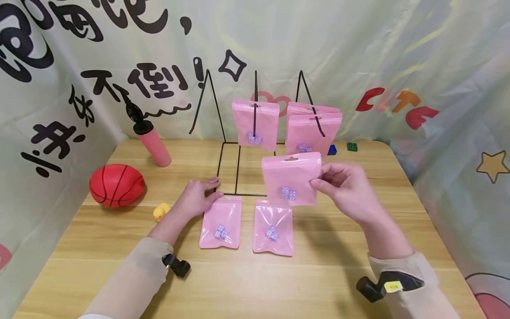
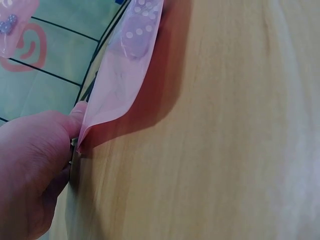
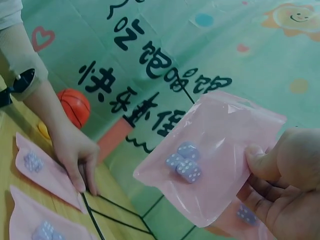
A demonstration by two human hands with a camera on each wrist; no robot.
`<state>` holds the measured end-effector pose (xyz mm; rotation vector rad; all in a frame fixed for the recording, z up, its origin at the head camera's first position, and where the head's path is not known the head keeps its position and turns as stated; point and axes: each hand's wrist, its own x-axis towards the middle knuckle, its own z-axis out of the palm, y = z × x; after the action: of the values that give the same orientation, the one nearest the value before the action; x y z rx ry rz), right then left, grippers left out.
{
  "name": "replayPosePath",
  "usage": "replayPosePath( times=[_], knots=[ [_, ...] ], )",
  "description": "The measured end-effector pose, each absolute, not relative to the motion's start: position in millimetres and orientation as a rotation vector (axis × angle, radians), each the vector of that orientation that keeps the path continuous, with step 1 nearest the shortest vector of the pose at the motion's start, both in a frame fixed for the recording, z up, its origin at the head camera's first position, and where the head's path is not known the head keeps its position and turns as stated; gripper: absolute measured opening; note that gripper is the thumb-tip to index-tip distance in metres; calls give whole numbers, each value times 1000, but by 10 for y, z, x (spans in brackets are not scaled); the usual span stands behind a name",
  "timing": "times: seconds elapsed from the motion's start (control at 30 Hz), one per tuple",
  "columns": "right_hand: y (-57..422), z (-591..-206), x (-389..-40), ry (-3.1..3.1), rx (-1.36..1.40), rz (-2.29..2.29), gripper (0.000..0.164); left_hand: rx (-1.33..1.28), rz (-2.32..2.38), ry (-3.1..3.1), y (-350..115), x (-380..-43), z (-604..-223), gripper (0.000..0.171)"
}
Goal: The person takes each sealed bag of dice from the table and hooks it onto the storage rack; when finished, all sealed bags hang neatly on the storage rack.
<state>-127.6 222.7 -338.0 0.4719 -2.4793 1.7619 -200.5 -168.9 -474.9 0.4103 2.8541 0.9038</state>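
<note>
My right hand [image 1: 350, 190] pinches the side edge of a pink zip bag [image 1: 292, 170] with purple dotted dice in it, held up in front of a black wire display rack [image 1: 237, 170]. The same bag [image 3: 210, 160] hangs tilted from the fingers in the right wrist view. At the rack's front left corner, my left hand [image 1: 197, 197] grips the base wire between thumb and fingers. Just below it lies one pink bag of dice [image 1: 222, 221], with another bag [image 1: 273, 228] to its right. One bag [image 1: 256, 122] hangs on the middle hook; overlapping bags [image 1: 312, 128] hang on the right hook.
On the left stand a red basketball-patterned ball [image 1: 117, 186], a pink cylinder with a black top [image 1: 155, 146] and a small yellow duck [image 1: 161, 212]. Blue [image 1: 332, 150] and green bricks [image 1: 352, 146] lie behind the rack's right side. A printed curtain [image 1: 398, 66] encloses the table.
</note>
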Motion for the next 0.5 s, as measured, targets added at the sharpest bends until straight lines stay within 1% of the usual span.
replayPosePath(
  times=[0.5],
  knots=[
    [1794,-3276,-1414,-2317,625,1844,8,393,928,2844,-1684,-1994,-4751,51]
  ],
)
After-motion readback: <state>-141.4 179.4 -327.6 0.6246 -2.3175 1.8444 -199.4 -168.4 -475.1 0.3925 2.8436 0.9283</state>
